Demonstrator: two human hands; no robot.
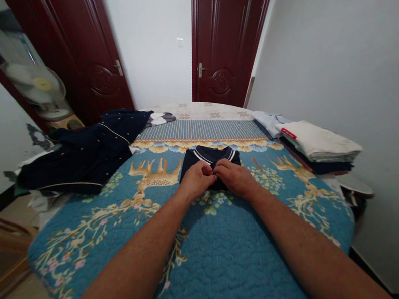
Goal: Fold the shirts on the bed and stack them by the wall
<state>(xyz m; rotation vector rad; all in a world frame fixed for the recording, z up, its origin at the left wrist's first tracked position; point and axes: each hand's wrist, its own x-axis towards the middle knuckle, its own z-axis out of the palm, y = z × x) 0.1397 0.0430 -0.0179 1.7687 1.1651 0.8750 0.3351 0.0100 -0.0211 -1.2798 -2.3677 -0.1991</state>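
Observation:
A dark navy garment [186, 163] with white stripes along its collar lies folded small on the blue patterned cover [216, 248], near the middle. My left hand [199, 177] is on its left part, fingers closed in a pinch near the collar opening. My right hand [232, 174] pinches the cloth just beside it, and the fingertips of both hands nearly touch. The hands hide the garment's centre and much of its lower part.
At the left of the table lies a loose heap of dark dotted clothes [82, 156]. Folded clothes [320, 142] are stacked at the right edge, a white one on top. A wooden chair [3, 238] stands at the left, and a fan [38, 87] stands behind.

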